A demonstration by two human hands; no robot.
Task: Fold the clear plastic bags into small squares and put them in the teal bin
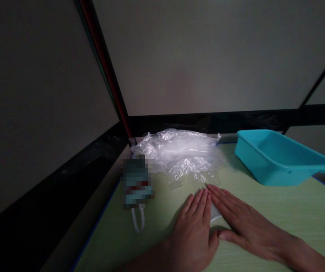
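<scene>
Partly hidden: translucent plastic film (215,214), pale-edged, near centre, between and beneath left hand (194,230) and right hand (243,221), both laid flat, gripping nothing. Worktop (306,211) pale green, blue-edged. Far wall (207,56) dim, grey, black-trimmed.

Crumpled plastic (179,149) blocks the way ahead, with room to pass between right hand (240,219) and basin (260,164).

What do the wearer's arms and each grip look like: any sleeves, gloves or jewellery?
The left grip and right grip are ungloved human hands with slender fingers; no rings or markings show. The right forearm has no visible sleeve, watch or bracelet. The left forearm, in shadow, also looks bare.
</scene>
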